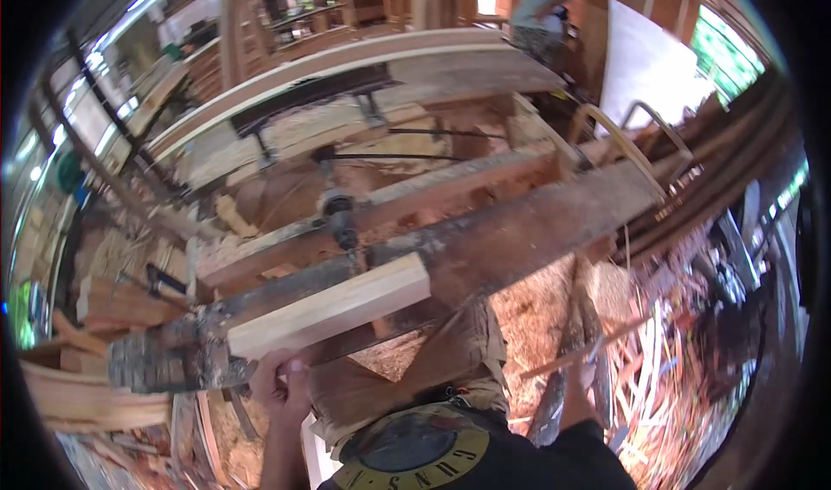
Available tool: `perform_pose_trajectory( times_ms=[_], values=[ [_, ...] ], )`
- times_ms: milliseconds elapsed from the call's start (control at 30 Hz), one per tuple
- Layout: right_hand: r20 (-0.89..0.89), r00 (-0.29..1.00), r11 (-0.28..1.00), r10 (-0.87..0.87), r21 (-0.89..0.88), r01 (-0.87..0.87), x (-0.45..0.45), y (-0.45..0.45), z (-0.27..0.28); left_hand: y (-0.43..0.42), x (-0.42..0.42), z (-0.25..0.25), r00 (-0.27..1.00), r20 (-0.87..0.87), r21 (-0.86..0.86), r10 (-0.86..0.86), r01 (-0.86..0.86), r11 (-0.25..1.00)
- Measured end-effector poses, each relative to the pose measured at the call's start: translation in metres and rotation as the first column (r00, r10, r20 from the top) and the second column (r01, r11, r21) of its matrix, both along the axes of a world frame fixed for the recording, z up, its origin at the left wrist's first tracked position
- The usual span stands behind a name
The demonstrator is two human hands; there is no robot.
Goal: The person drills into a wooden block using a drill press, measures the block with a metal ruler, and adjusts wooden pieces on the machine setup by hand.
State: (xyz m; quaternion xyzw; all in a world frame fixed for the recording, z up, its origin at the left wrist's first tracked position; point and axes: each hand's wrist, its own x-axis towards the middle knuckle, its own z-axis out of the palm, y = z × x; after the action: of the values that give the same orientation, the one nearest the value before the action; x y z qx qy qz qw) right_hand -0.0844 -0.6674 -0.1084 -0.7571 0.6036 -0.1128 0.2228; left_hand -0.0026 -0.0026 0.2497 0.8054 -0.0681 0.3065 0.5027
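A pale squared wooden block (333, 308) lies aslant on the dark, worn bench plank (528, 217) in front of me. My left hand (281, 377) is at the near edge of the block's left end, with its fingers curled in; whether it grips the block or only rests by it, I cannot tell. Past the block, a dark drill-like tool (340, 217) points toward me, its tip close to the block's far side. Low on the right, my right hand (578, 376) is beside a thin wood strip (554, 366); its fingers are too blurred to read.
Long boards (363, 53) run across the back. Curved metal handles or clamps (619, 135) stand at the plank's right end. Wood shavings (537, 317) and offcuts (649, 360) cover the floor. Another person (538, 9) stands at the back right.
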Motion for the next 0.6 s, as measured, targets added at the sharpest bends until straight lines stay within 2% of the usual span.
perform_pose_trajectory(
  times_ms=[33,67,133,200,233,267,300,333,400,467,533,600],
  values=[
    [-0.088,0.995,0.999,0.046,-0.021,-0.048,0.016,-0.006,-0.005,-0.001,0.004,0.007,1.000,0.024,0.000,-0.006,0.006,1.000],
    [-0.054,0.993,0.993,0.100,-0.060,-0.104,0.032,-0.004,0.003,0.000,0.007,0.014,0.999,0.049,0.002,-0.009,0.009,1.000],
    [0.176,0.957,0.971,0.231,-0.102,-0.216,0.071,-0.007,0.021,0.005,0.013,0.024,0.999,0.051,0.022,-0.007,0.006,1.000],
    [0.528,0.782,0.939,0.332,-0.109,-0.326,0.120,-0.019,0.039,0.007,0.021,0.035,1.000,0.019,0.021,-0.003,0.003,1.000],
    [0.633,0.700,0.919,0.330,-0.047,-0.392,0.145,-0.017,0.056,0.008,0.026,0.040,0.999,0.044,0.056,-0.005,0.003,0.998],
    [0.726,0.617,0.890,0.303,0.015,-0.455,0.166,0.007,0.112,0.009,0.034,0.044,0.998,0.064,0.093,-0.015,0.009,0.996],
    [0.803,0.535,0.811,0.263,0.116,-0.573,0.176,0.072,0.211,0.011,0.044,0.049,0.996,0.082,0.132,-0.030,0.019,0.991],
    [0.882,0.405,0.738,0.239,0.106,-0.666,0.192,0.092,0.241,0.012,0.055,0.054,0.994,0.104,0.151,-0.037,0.021,0.988],
    [0.888,0.401,0.680,0.224,0.152,-0.717,0.220,0.139,0.304,0.014,0.076,0.065,0.989,0.136,0.189,-0.062,0.036,0.981],
    [0.871,0.357,0.596,0.338,0.095,-0.797,0.254,0.168,0.342,0.023,0.105,0.082,0.979,0.165,0.260,-0.117,0.071,0.963],
    [0.807,0.267,0.465,0.528,-0.012,-0.885,0.290,0.190,0.370,0.035,0.135,0.100,0.976,0.143,0.359,-0.167,0.106,0.927],
    [0.779,0.175,0.342,0.602,-0.053,-0.938,0.327,0.223,0.400,0.047,0.173,0.116,0.960,0.154,0.460,-0.236,0.142,0.877]
  ],
)
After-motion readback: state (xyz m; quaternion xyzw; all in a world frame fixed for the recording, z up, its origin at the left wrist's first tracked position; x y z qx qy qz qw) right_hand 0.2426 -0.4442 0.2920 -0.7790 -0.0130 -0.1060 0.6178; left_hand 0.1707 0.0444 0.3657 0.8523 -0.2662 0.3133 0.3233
